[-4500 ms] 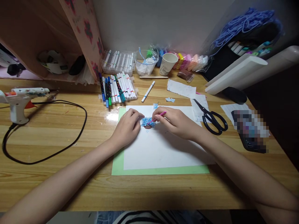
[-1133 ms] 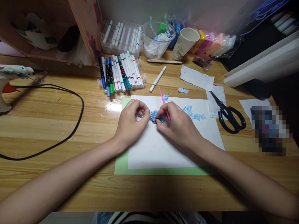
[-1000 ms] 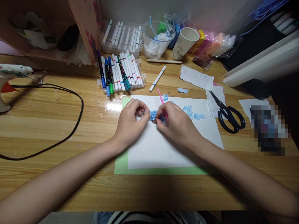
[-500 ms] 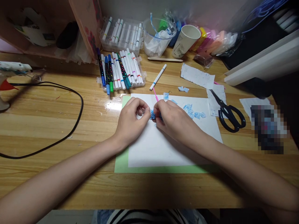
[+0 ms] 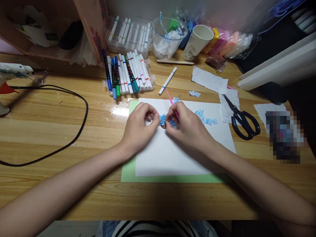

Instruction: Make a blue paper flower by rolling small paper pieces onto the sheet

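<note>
My left hand [image 5: 141, 128] pinches the left side of a small fringed blue-and-white paper piece [image 5: 163, 119], held low over a white sheet [image 5: 158, 158]. The fingers of my right hand [image 5: 189, 123] are curled, with thumb and fingertip pressed together at the right side of that piece. A thin pink stick [image 5: 170, 96] slants through my right hand, its upper end sticking out toward the back. More blue-streaked cut paper [image 5: 211, 121] lies on the sheet just right of my right hand. What sits between the right fingertips is partly hidden.
Black-handled scissors [image 5: 244, 121] rest partly on torn paper strips [image 5: 209, 79] at right. Behind the sheet are a loose marker [image 5: 167, 81], a marker case [image 5: 130, 74], a paper cup [image 5: 198, 42] and a clear plastic cup [image 5: 168, 42]. A black cable [image 5: 85, 115] loops at left.
My right hand has shifted slightly right and turned, showing more of the fringed paper. The pink stick has tilted, its top higher and more of it visible. My left hand stays put.
</note>
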The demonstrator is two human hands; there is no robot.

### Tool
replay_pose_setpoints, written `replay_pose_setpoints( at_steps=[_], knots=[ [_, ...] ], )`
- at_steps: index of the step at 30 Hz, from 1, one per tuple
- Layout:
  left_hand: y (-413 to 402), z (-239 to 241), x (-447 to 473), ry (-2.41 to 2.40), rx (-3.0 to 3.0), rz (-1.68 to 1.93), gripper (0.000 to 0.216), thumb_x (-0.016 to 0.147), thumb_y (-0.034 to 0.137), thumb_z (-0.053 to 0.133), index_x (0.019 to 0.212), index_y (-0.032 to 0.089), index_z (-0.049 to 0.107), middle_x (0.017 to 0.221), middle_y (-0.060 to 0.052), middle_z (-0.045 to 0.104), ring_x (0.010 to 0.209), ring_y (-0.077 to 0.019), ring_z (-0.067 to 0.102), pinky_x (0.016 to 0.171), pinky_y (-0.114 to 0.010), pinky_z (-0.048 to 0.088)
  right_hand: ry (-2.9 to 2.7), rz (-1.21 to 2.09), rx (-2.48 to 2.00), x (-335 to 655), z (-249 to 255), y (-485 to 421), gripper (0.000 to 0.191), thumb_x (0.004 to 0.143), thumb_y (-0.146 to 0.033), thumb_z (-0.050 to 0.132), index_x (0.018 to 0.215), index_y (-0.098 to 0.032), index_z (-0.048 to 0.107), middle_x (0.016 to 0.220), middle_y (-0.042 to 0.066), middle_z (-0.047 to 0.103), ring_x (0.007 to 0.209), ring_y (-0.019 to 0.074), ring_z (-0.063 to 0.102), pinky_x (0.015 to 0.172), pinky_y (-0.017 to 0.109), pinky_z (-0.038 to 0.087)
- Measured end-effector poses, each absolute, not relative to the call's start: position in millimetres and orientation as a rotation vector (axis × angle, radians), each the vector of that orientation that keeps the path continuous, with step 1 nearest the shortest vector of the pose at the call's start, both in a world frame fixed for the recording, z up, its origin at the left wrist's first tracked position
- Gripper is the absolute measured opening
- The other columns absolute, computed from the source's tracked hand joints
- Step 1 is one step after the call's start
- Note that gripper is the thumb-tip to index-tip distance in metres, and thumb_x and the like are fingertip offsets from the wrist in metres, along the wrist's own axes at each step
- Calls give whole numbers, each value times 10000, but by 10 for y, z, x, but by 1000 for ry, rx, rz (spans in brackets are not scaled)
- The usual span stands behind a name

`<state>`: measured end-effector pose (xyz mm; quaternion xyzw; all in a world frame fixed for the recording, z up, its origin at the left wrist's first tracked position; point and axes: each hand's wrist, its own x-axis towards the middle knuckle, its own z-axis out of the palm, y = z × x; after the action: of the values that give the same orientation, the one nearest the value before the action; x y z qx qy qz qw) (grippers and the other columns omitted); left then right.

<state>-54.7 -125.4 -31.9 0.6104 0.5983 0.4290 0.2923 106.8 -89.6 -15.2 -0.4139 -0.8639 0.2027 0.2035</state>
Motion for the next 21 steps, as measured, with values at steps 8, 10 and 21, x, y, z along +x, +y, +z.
replay_pose_setpoints(
  at_steps=[8, 10, 21],
  knots=[
    [-1259, -313, -546, 1588, 1627, 1145, 78, 799, 129, 543, 743, 182, 534, 754, 9, 557, 707, -118, 524, 652, -256, 422, -2391, 487, -1145, 1068, -194, -933, 239, 743, -67, 536, 856, -219, 391, 807, 20, 543, 743, 178, 540, 634, 278, 404],
    [-1261, -312, -545, 1588, 1627, 1142, 77, 801, 129, 544, 744, 180, 535, 754, 8, 556, 705, -117, 523, 649, -253, 419, -2370, 515, -1150, 1076, -181, -943, 228, 755, -77, 545, 863, -217, 403, 816, 20, 550, 749, 175, 542, 640, 279, 409],
    [-1262, -292, -550, 1554, 1602, 1148, 79, 809, 132, 549, 752, 187, 550, 757, 7, 560, 705, -122, 516, 650, -261, 414, -2027, 861, -1173, 1235, -63, -995, 103, 900, -197, 496, 994, -224, 529, 908, 33, 646, 828, 166, 610, 727, 312, 470]
  ],
)
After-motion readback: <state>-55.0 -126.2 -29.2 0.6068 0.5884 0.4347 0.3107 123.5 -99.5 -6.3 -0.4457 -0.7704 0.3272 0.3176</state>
